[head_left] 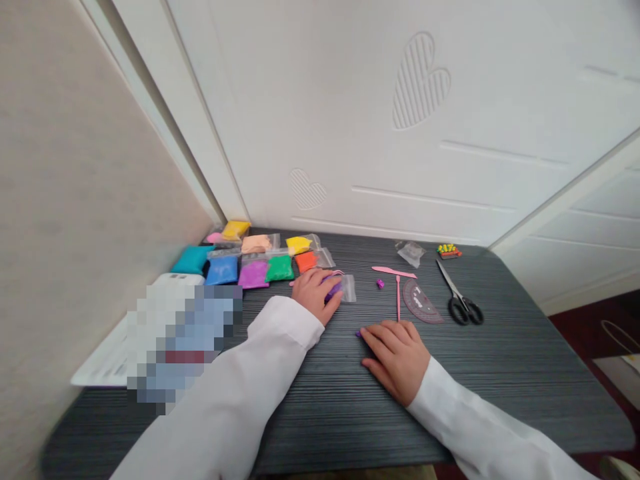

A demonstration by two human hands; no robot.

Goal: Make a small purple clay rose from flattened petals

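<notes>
My left hand [316,293] is curled around a small clear bag holding purple clay [339,288] on the dark striped table [510,360]. Flat on the table lies my right hand [396,353], fingers stretched out and pressed on a bit of purple clay [359,333] that peeks out at the fingertips. A tiny purple piece [380,284] sits just beyond the right hand. Both arms wear white sleeves.
Several bags of coloured clay [255,263] lie at the back left. Pink plastic tools [395,273], a protractor [421,303], black scissors [461,299], a clear bag [411,252] and a small bead toy [449,251] lie to the right. A white sheet [107,360] is at left.
</notes>
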